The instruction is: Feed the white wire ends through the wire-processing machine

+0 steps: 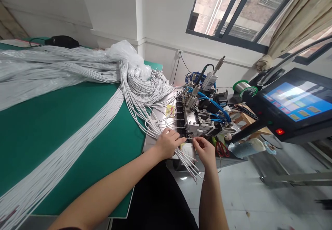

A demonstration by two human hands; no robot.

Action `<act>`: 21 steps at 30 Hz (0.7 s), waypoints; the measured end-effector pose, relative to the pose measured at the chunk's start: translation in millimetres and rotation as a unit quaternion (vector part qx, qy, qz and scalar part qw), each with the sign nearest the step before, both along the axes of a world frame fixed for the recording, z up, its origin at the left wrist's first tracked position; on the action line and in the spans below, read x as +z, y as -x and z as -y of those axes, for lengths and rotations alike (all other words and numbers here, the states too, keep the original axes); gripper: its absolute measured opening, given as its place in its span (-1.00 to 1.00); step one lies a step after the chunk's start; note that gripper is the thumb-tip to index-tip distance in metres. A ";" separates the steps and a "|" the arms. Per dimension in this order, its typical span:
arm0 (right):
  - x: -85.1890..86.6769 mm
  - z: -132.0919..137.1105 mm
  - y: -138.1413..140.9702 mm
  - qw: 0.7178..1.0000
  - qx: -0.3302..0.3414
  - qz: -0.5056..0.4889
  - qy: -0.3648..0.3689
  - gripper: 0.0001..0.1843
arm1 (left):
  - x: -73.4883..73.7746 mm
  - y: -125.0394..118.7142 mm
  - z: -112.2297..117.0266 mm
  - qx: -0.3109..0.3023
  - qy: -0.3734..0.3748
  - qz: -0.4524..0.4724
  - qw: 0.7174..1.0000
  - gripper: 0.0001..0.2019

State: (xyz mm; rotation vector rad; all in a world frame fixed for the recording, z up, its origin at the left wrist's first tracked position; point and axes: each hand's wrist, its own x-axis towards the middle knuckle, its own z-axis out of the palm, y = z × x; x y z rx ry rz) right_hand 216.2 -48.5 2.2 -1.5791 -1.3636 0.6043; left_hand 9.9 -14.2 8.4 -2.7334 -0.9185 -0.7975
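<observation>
My left hand (168, 144) is closed on a white cable (189, 138), thumb pointing right along it. At the cable's right end, my right hand (205, 150) pinches the tip between thumb and fingers. Both hands are at the front edge of a bench machine (197, 109) with metal blocks and blue air tubes. Below my left hand a bundle of white cable ends (188, 162) fans out toward the lower right. Several single cables run from a looped bundle (153, 88) into the machine's black left side.
Long white cables (85, 136) lie across the green table (109, 174), beside plastic-wrapped bundles (64, 64). A touchscreen (301, 100) stands at right, near a wire spool (243, 87). Red-handled scissors (222, 149) and a bluish roll (247, 147) lie beyond my right hand.
</observation>
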 end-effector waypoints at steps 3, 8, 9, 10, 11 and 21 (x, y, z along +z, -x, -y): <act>-1.4 -4.8 1.0 1.000 0.009 0.029 -0.002 -0.56 | -1.4 -1.1 0.3 0.011 0.002 0.005 1.000 -0.66; -11.4 -15.0 -3.4 0.999 0.031 0.006 0.003 -0.62 | -5.5 -3.9 -1.3 0.025 0.010 0.000 1.000 -0.64; -14.1 -17.3 -4.8 0.999 0.044 -0.005 0.003 -0.64 | -6.0 -4.5 -1.6 0.028 0.013 -0.002 1.000 -0.64; -16.6 -19.6 -6.1 0.998 0.059 -0.018 0.004 -0.65 | -6.3 -5.0 -1.8 0.031 0.016 -0.002 0.999 -0.64; -18.9 -21.7 -7.2 0.997 0.075 -0.036 0.008 -0.66 | -6.4 -5.4 -2.0 0.035 0.018 -0.001 0.999 -0.63; -30.2 -26.4 0.5 0.958 0.067 -0.261 0.094 -0.65 | -9.5 -9.0 -1.5 0.073 0.013 0.039 0.996 -0.69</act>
